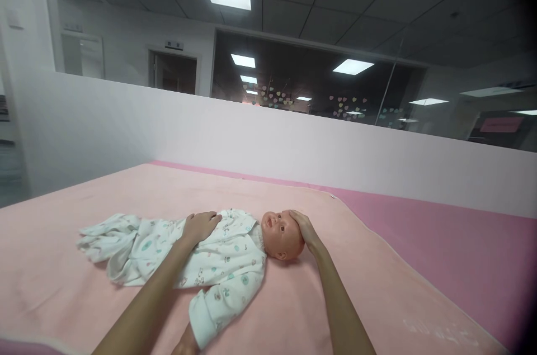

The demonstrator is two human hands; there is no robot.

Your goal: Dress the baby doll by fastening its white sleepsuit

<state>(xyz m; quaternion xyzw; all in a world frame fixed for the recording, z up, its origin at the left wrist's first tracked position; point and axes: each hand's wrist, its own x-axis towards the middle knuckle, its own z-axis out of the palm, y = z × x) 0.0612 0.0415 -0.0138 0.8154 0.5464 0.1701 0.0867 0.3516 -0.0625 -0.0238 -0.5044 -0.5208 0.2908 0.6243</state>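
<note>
A baby doll in a white printed outfit lies on its back on a pink padded surface, its head to the right and its legs to the left. My left hand rests flat on the doll's belly, fingers stretched out over the cloth. Against the top of the doll's head lies my right hand, its fingers extended over the forehead. One doll arm in its sleeve points toward the near edge, between my forearms.
A low white wall runs behind the padded surface. Darker pink padding borders it on the right. Beyond the wall are a glass partition with heart-shaped stickers, a doorway and lit ceiling panels.
</note>
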